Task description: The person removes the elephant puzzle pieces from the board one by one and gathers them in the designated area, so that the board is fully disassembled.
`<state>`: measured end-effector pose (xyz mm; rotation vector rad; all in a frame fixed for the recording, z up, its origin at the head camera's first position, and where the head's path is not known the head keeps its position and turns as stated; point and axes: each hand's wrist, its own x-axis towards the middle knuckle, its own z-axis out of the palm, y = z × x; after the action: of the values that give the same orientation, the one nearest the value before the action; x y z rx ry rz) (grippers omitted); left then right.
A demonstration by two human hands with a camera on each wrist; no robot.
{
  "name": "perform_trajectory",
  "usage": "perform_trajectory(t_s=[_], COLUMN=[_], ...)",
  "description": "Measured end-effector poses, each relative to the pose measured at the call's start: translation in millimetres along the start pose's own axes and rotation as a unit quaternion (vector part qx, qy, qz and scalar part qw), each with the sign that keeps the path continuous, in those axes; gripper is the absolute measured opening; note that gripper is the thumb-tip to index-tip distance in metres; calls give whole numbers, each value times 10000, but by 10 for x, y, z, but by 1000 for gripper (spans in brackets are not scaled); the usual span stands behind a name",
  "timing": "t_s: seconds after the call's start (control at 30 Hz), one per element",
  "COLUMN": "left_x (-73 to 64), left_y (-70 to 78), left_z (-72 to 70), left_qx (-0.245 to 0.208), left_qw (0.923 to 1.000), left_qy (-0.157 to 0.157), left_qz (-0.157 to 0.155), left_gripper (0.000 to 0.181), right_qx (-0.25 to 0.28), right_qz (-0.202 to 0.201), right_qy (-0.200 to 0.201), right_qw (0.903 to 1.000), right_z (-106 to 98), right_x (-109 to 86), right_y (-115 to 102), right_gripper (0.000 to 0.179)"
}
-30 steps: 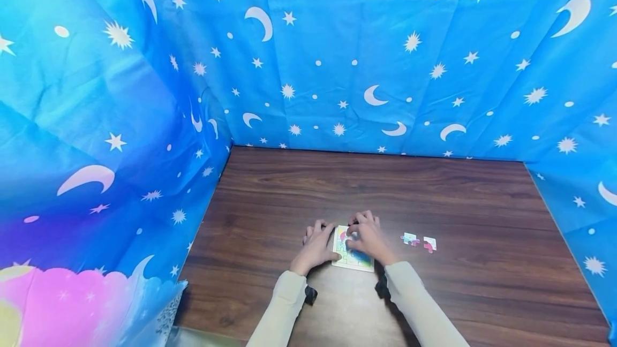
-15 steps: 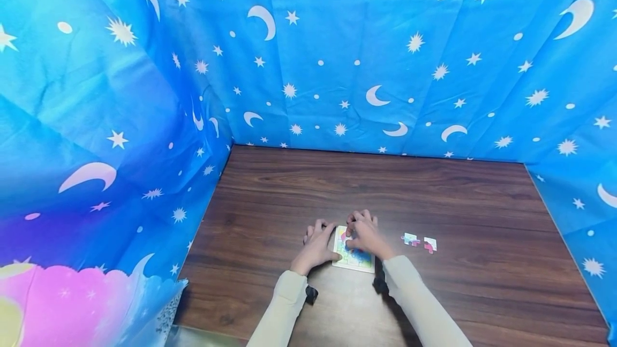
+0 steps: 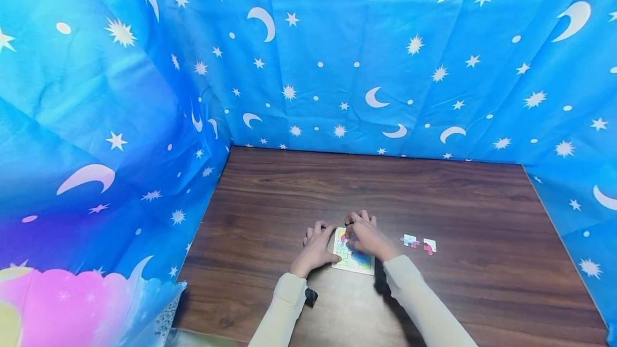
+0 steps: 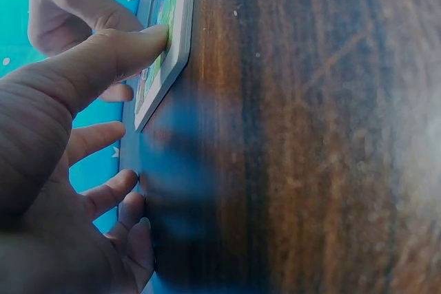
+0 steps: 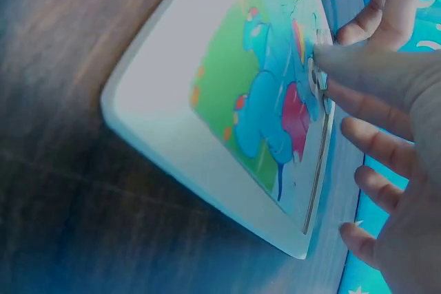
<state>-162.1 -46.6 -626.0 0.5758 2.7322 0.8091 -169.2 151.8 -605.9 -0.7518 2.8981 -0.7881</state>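
A small jigsaw puzzle board (image 3: 353, 270) with a pale rim and a colourful cartoon picture lies on the table between my hands. My left hand (image 3: 314, 250) is at its left side. In the left wrist view the thumb (image 4: 141, 46) presses on the board's edge, while the other fingers spread beside it, near the table. Over the board's far part is my right hand (image 3: 368, 239). Its thumb and index finger pinch a puzzle piece (image 5: 317, 82) at the picture's edge, as the right wrist view shows; fingers partly hide that piece. Its other fingers extend past the board.
Two loose puzzle pieces, one mostly light blue (image 3: 410, 240) and one white and red (image 3: 429, 246), lie on the brown wooden table (image 3: 299, 186) right of the board. A blue curtain (image 3: 328, 42) with moons and stars stands behind and along the sides.
My right hand shifts very slightly over the board, its fingers still at the far part. The left hand stays at the board's left side, and both loose pieces keep their places.
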Motion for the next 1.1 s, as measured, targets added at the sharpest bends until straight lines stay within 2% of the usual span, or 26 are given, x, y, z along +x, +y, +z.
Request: perform_trajectory(t_s=[0.27, 0.57, 0.73, 0.93, 1.1], left_x=[9, 14, 12, -1, 0], left_y=[1, -12, -27, -25, -9], left_z=[26, 34, 33, 15, 15], left_qx=[65, -19, -18, -84, -68], left_qw=[10000, 10000, 10000, 9999, 9999], left_qy=[-31, 53, -14, -20, -55], left_qz=[-29, -27, -42, 86, 77], left_gripper=[86, 86, 87, 82, 80], right_qx=[66, 130, 9, -142, -269], right_qz=[191, 118, 275, 376, 553], right_qy=[-145, 521, 687, 962, 1043], right_qw=[9997, 9985, 9973, 9945, 9926], right_z=[-2, -168, -264, -338, -358], right_x=[-27, -150, -273, -440, -579], right_y=[4, 104, 236, 432, 580], right_gripper=[20, 15, 17, 14, 14])
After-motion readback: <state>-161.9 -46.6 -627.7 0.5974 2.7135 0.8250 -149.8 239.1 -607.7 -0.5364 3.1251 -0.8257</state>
